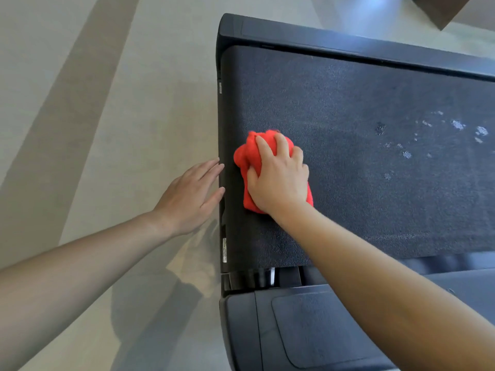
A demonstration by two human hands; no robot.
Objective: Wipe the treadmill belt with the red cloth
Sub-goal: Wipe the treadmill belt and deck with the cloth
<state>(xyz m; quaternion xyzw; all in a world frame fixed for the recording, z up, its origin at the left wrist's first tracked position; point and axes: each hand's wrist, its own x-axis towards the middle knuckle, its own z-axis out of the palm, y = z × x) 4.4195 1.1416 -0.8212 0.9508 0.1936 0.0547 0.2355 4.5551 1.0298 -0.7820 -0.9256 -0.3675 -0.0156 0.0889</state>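
The red cloth [247, 153] is lying bunched up on the treadmill belt [348, 116], close to the belt's left end and roughly midway across its width. My right hand [278, 178] is covering most of it: my fingers [263, 147] are curling over the top of the bundle and my thumb is digging into its left side, so I am gripping the cloth and pressing it down onto the dark, grainy surface. Red folds are showing beyond my fingertips and under my wrist.

My left hand [191, 196] is hanging just beside the end of the treadmill, fingers straight and close together, holding nothing. Its fingertips are reaching the black end edge [221, 124]; I cannot tell whether they are pressing on it.

Further right on the belt, well apart from the cloth, pale specks [458, 125] are lying scattered. A black side rail [348, 42] is running along the far side of the belt, and a smooth dark foot panel [308, 325] is sitting on the near side under my right forearm. The pale floor [93, 103] is stretching away on the left, carrying shadows. A brown box corner [442, 9] is showing at the top right.
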